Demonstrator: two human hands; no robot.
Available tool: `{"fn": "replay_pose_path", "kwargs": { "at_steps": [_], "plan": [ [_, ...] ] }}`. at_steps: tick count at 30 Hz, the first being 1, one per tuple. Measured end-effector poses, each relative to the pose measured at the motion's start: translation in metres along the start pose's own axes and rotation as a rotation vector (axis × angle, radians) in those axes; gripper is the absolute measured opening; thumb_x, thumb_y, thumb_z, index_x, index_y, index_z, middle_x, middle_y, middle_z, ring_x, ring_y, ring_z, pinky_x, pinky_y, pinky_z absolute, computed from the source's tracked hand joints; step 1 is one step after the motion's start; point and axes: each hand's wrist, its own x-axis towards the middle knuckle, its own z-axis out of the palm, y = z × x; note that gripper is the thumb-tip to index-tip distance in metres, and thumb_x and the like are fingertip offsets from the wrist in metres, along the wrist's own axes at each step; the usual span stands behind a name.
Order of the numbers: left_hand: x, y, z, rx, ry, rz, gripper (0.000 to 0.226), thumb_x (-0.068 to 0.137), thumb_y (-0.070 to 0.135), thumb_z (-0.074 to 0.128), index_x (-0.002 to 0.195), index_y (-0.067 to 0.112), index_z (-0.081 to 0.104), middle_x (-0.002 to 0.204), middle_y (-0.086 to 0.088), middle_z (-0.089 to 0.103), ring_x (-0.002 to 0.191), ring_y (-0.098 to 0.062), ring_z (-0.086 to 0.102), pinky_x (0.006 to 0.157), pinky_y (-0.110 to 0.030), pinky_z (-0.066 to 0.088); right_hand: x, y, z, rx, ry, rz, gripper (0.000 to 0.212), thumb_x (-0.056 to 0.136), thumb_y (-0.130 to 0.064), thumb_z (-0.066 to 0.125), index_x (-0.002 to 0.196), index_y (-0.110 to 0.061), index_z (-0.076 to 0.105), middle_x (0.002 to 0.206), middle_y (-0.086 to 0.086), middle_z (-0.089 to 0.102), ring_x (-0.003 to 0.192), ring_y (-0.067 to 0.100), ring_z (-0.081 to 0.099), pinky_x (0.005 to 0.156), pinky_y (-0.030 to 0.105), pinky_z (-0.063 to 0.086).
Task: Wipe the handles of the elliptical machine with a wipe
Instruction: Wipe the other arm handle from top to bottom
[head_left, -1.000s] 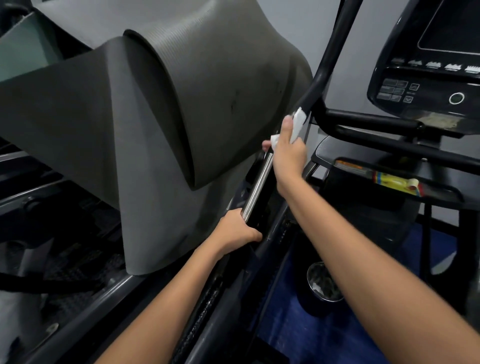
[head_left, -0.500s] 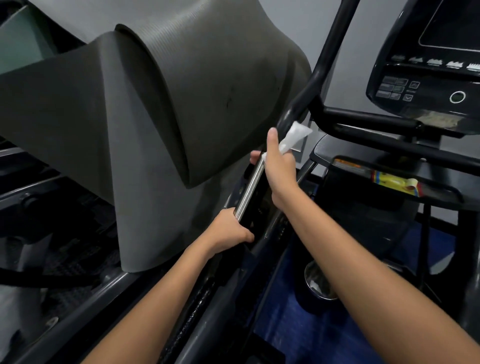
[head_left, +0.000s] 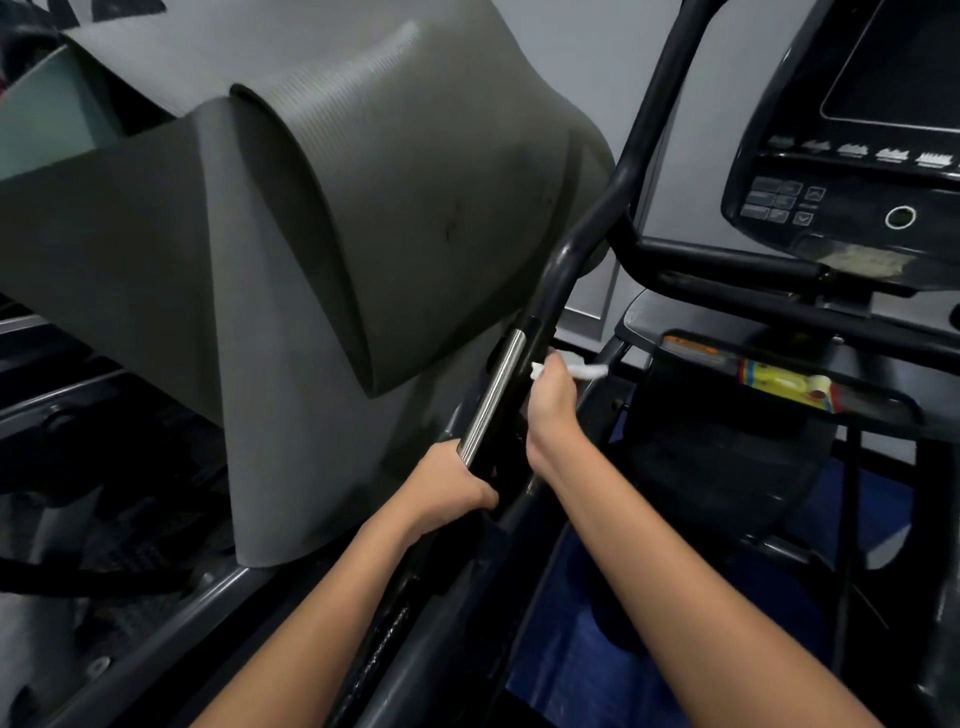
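My right hand (head_left: 551, 400) was curled around a crumpled white wipe (head_left: 582, 368), whose ends poked out past the far side of my knuckles; the fingers themselves were hidden behind the back of the hand. The wipe sat just right of the black elliptical handle bar (head_left: 597, 208), beside the top of its shiny steel grip sensor strip (head_left: 493, 392). I could not tell whether the wipe actually touched the bar. My left hand (head_left: 453, 486) was wrapped tight round the same handle nearer to me, at the lower end of the steel strip.

To the right, under the black console with its dark screen (head_left: 857, 156), a shallow black accessory tray (head_left: 675, 322) held a flat yellow packet with red and blue ends (head_left: 784, 387). A thick grey ribbed foam mat (head_left: 311, 234) was draped to the left of the handle.
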Motion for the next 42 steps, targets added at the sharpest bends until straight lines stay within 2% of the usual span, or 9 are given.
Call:
{"fn": "replay_pose_path", "kwargs": {
  "at_steps": [3,7,13,16,19,25,34,38,42],
  "plan": [
    [-0.002,0.003,-0.001,-0.005,-0.019,-0.001,0.022,0.054,0.004,0.073,0.068,0.015,0.061,0.064,0.0,0.059,0.057,-0.013,0.054,0.056,-0.026,0.046,0.0,-0.008,0.0,0.006,0.022,-0.056,0.021,0.099,-0.031,0.046,0.115,-0.02,0.053,0.097,0.005,0.065,0.085,0.021,0.063,0.087,0.039,0.053],
    [-0.003,0.003,-0.003,0.019,-0.034,-0.005,0.023,0.06,-0.001,0.074,0.069,0.015,0.06,0.061,0.002,0.06,0.054,-0.012,0.055,0.053,-0.025,0.046,-0.012,0.004,-0.006,-0.083,0.071,-0.152,0.019,0.102,-0.031,0.047,0.117,-0.023,0.055,0.09,0.003,0.064,0.078,0.019,0.063,0.076,0.036,0.054],
    [-0.001,0.002,-0.004,0.04,-0.024,-0.026,0.022,0.051,0.011,0.073,0.067,0.018,0.06,0.059,0.005,0.059,0.054,-0.013,0.055,0.054,-0.027,0.046,-0.019,-0.043,0.011,0.204,-0.134,-0.325,0.051,0.105,-0.055,0.031,0.129,-0.026,0.064,0.131,-0.009,0.067,0.115,0.001,0.061,0.104,0.026,0.045],
    [-0.002,0.002,-0.004,0.027,-0.03,-0.017,0.021,0.054,0.006,0.072,0.068,0.017,0.061,0.06,0.004,0.058,0.054,-0.013,0.053,0.055,-0.028,0.046,-0.014,-0.031,0.024,0.101,-0.024,-0.236,0.076,0.084,-0.085,0.026,0.112,-0.034,0.074,0.116,-0.001,0.074,0.11,0.023,0.069,0.104,0.044,0.051],
    [-0.001,0.0,-0.002,-0.031,-0.031,0.02,0.018,0.051,0.009,0.072,0.067,0.013,0.063,0.063,0.004,0.063,0.058,-0.012,0.056,0.061,-0.032,0.048,-0.023,0.013,0.022,0.065,0.073,-0.148,0.079,0.083,-0.084,0.027,0.105,-0.025,0.075,0.088,0.004,0.078,0.084,0.028,0.074,0.085,0.044,0.058],
    [0.002,-0.004,-0.002,-0.016,-0.035,0.01,0.017,0.054,0.012,0.076,0.069,0.015,0.07,0.072,-0.002,0.075,0.069,-0.016,0.069,0.071,-0.038,0.06,-0.032,0.046,0.004,0.025,-0.129,-0.083,0.087,0.064,-0.097,0.045,0.081,-0.018,0.077,0.079,0.008,0.074,0.078,0.029,0.07,0.087,0.05,0.055],
    [-0.01,-0.005,-0.005,0.099,-0.038,-0.025,0.031,0.054,0.01,0.08,0.075,0.019,0.059,0.069,0.005,0.065,0.064,-0.013,0.062,0.056,-0.023,0.047,-0.021,-0.028,0.015,-0.201,-0.049,-0.322,0.067,0.073,-0.071,0.07,0.119,-0.022,0.066,0.102,0.0,0.074,0.097,0.019,0.071,0.094,0.04,0.056],
    [-0.014,-0.019,-0.006,0.243,-0.008,0.005,0.048,0.057,0.017,0.085,0.099,0.015,0.062,0.101,-0.002,0.07,0.095,-0.022,0.068,0.08,-0.037,0.059,-0.052,0.02,0.002,-0.327,-0.099,-0.248,0.081,0.073,-0.074,0.07,0.127,-0.015,0.056,0.117,0.001,0.07,0.108,0.021,0.068,0.101,0.045,0.053],
    [-0.026,-0.044,-0.01,0.378,-0.059,-0.066,0.078,0.062,0.031,0.091,0.128,0.011,0.054,0.128,-0.006,0.056,0.116,-0.023,0.06,0.098,-0.038,0.054,-0.06,0.017,0.001,-0.358,-0.153,-0.251,0.092,0.088,-0.067,0.058,0.155,-0.015,0.022,0.147,-0.007,0.036,0.144,0.019,0.036,0.119,0.045,0.033]
  ]
}}
